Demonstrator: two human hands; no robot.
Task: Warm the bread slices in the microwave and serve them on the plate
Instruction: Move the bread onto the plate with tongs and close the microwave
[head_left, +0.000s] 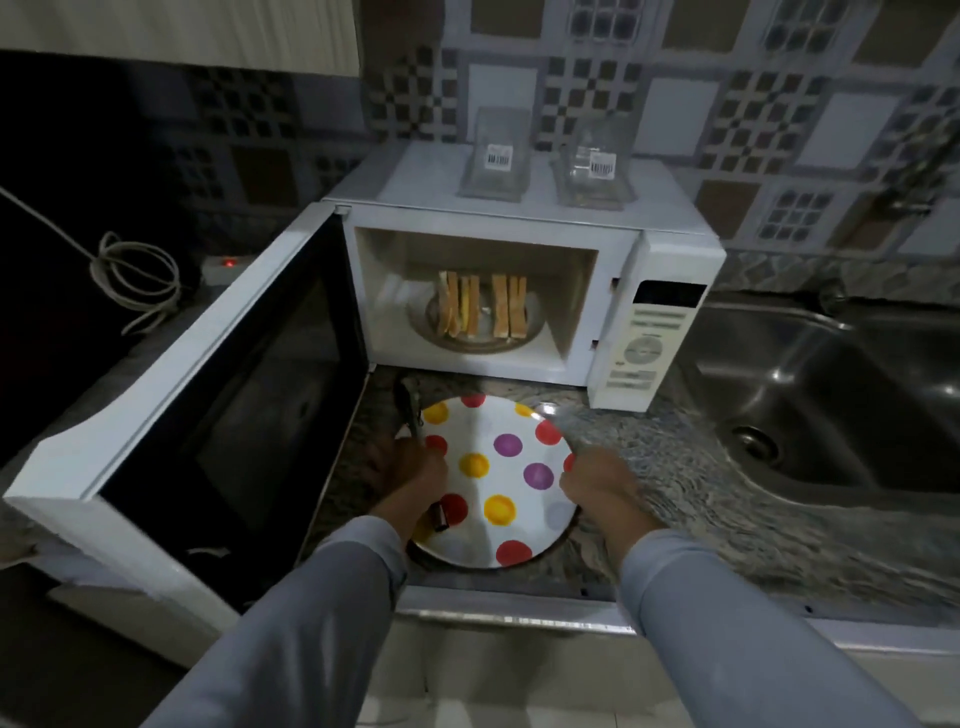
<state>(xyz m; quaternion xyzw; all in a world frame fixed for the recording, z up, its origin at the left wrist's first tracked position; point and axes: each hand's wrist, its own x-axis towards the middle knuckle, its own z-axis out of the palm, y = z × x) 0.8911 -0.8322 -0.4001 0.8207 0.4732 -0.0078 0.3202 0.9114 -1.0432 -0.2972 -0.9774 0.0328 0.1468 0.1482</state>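
The white microwave (613, 291) stands on the counter with its door (218, 405) swung wide to the left. Inside, several bread slices (480, 306) stand upright on the glass turntable (483, 340). A white plate with coloured dots (514, 488) lies on the granite counter in front of it. My left hand (402, 467) is at the plate's left rim, shut on metal tongs (413, 415) that point toward the microwave. My right hand (597, 486) rests at the plate's right rim, blurred; its grip is unclear.
A steel sink (841, 395) lies to the right. Two clear plastic containers (545, 161) sit on top of the microwave. A coiled cable (132, 280) and a power strip with a red light (226, 264) lie at the left. The counter's front edge (519, 618) is just below the plate.
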